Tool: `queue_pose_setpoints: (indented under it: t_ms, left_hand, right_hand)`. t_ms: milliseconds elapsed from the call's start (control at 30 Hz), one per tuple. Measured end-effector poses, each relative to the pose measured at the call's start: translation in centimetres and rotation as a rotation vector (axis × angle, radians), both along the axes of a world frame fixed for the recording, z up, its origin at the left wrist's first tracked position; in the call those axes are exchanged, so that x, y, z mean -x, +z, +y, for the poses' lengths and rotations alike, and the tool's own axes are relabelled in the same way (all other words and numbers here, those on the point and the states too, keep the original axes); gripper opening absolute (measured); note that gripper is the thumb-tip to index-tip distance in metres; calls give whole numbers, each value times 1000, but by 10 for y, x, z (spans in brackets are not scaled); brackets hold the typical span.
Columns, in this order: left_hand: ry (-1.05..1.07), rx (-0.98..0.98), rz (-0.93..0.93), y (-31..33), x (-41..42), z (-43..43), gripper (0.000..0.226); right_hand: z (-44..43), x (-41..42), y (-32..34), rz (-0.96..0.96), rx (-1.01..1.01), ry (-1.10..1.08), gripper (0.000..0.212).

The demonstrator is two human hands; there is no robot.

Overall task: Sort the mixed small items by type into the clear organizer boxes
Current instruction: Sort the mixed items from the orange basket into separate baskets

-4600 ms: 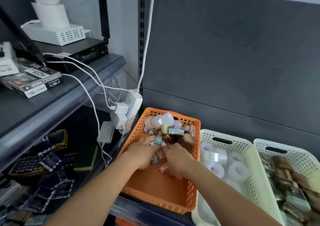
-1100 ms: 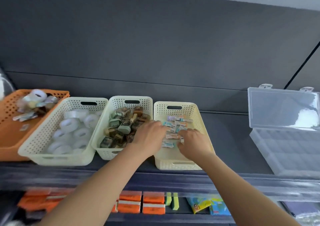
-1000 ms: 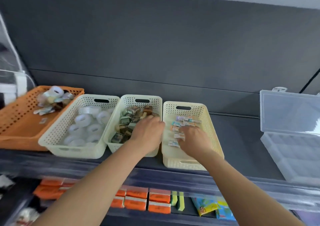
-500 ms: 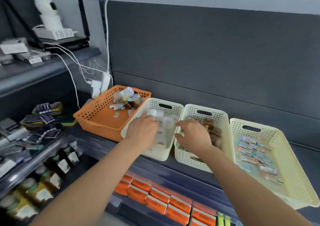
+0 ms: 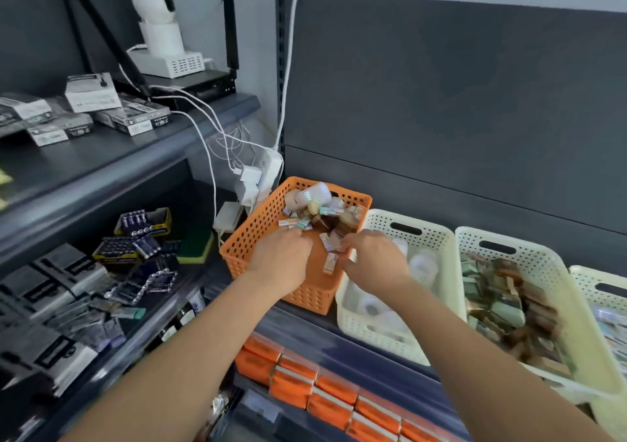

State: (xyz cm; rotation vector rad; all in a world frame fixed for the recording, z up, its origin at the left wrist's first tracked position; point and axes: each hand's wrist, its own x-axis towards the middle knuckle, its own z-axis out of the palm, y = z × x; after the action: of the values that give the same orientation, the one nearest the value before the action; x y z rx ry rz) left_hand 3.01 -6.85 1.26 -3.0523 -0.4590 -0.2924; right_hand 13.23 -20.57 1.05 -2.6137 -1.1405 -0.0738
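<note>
The grip of the left hand is turned down into the orange perforated plastic basket, its fingers curled out of sight near the heap, so I cannot tell whether it holds anything. The grip of the right hand reaches in from the right rim with its fingertips at a couple of small flat wrapped packets. Whether they pinch one is unclear.

The loose heap of mixed small items lies against the basket's far wall, with one more pale packet lying apart on the basket floor between the hands. These pieces look light and stiff. The flat ones would probably slide on the smooth floor, so a pinch across the long edges seems best. The heap is loose and may tumble if it is dug into from below.

Just right of the orange basket stands a cream perforated plastic basket of white tape rolls, then a second cream basket of brown and green blocks. All sit on a dark shelf. No clear organizer box shows here. Behind the orange basket hangs a white power strip.
</note>
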Motion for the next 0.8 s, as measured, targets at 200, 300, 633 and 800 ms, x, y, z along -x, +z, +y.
queue_pose_setpoints:
  t_ms: [200,300,633,800]
  left_hand:
    - [7,18,2,-8,-12,10,17]
    - [25,43,43,-13,-34,30,22]
    - [13,154,48,-47,-101,71,46]
    - [6,200,31,-59,-123,81,49]
  right_hand:
    - [10,-14,-6,-30,44,2,15]
    - [29,-39,-11,-24,81,-4,17]
    - [54,-79,-21,-110,267,-117,45]
    - [63,-83,-23,-76,275,-184,47]
